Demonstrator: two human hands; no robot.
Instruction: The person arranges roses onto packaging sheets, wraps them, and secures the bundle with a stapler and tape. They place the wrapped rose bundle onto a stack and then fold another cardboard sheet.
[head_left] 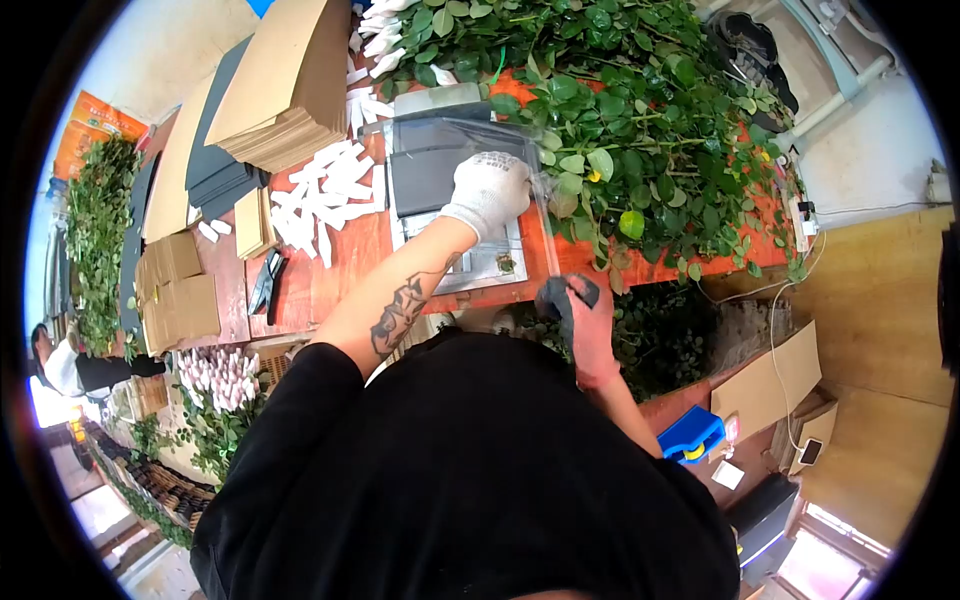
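My left hand [490,192], in a white knit glove, is curled closed over dark grey sheets [420,180] at the table's front. Its fingertips are hidden, so I cannot make out what is in them. A clear plastic film [545,225] lies across the sheets, its right edge running down to the front. At that edge my right hand [582,325], in a pink glove with dark grey fingers, is closed on the film near its lower corner. Beneath the sheets, a lighter board [495,265] shows a small leafy picture or scrap.
Leafy green stems [640,150] cover the right of the red table [345,250]. White paper-like strips [325,195] lie scattered to the left, near a cardboard stack [285,90] and a black-handled tool [266,285]. A blue tape dispenser [690,433] stands at lower right.
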